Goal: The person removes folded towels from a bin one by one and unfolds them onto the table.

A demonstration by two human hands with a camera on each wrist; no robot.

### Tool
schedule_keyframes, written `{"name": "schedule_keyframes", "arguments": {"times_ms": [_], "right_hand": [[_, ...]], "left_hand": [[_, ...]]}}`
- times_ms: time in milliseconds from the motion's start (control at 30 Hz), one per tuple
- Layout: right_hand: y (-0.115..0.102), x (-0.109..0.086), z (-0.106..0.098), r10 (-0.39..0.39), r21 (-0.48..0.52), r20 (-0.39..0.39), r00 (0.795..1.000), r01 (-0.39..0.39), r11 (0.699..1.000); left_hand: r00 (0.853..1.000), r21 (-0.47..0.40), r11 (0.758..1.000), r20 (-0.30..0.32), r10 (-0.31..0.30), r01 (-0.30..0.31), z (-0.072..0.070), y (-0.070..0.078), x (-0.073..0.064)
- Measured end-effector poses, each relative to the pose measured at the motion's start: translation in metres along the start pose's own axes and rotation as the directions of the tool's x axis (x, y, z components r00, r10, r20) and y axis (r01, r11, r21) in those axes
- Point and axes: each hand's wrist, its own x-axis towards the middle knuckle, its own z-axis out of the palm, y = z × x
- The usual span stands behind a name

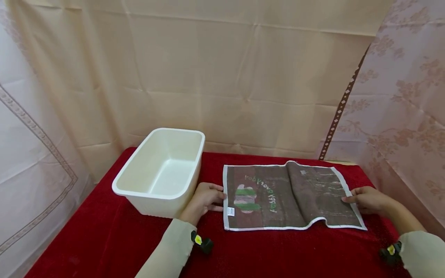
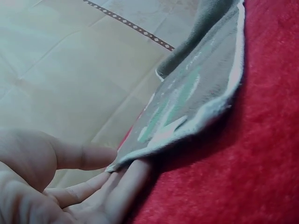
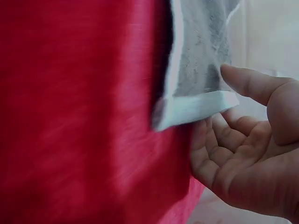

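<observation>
A grey-brown towel point(image 1: 278, 197) with white hems lies spread on the red cloth, its middle raised in a fold. Pink and green patches, reversed-looking lettering and a small white label mark its left half. My left hand point(image 1: 205, 199) pinches the left hem, the thumb above and the fingers beneath in the left wrist view. At the opposite end my right hand point(image 1: 370, 199) holds the right hem, thumb point(image 3: 250, 81) on top and curled fingers under it. The towel's underside is hidden.
A cream plastic basin point(image 1: 139, 196) stands left of the towel, close beside my left forearm. Red plush cloth point(image 1: 114, 235) covers the table. Beige curtain fabric point(image 1: 226, 77) hangs behind, with patterned cloth point(image 1: 410, 96) at the right.
</observation>
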Motion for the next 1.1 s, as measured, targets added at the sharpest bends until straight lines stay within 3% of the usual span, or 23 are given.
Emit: {"name": "schedule_keyframes", "arguments": {"times_ms": [133, 367, 467, 833, 1100], "right_hand": [[0.007, -0.012, 0.007, -0.027, 0.033, 0.036, 0.999, 0.026, 0.999], [0.015, -0.028, 0.014, 0.007, 0.077, 0.015, 1.0, -0.009, 0.997], [0.019, -0.036, 0.016, -0.014, 0.087, 0.022, 1.0, 0.012, 0.996], [0.039, -0.057, 0.013, -0.091, 0.08, -0.113, 0.989, 0.1, 0.992], [0.048, -0.064, 0.012, -0.078, 0.006, -0.182, 0.98, 0.081, 0.997]], "left_hand": [[1.0, 0.012, 1.0, 0.019, -0.01, 0.009, -0.003, 0.002, -0.002], [0.999, 0.008, 1.0, 0.033, -0.006, 0.005, -0.003, 0.004, -0.002], [1.0, 0.008, 1.0, 0.03, -0.005, 0.005, -0.003, 0.004, -0.002], [1.0, 0.024, 1.0, 0.024, 0.007, -0.008, -0.005, 0.004, 0.0], [0.999, 0.018, 1.0, 0.04, -0.009, 0.008, -0.003, 0.001, 0.002]]}}
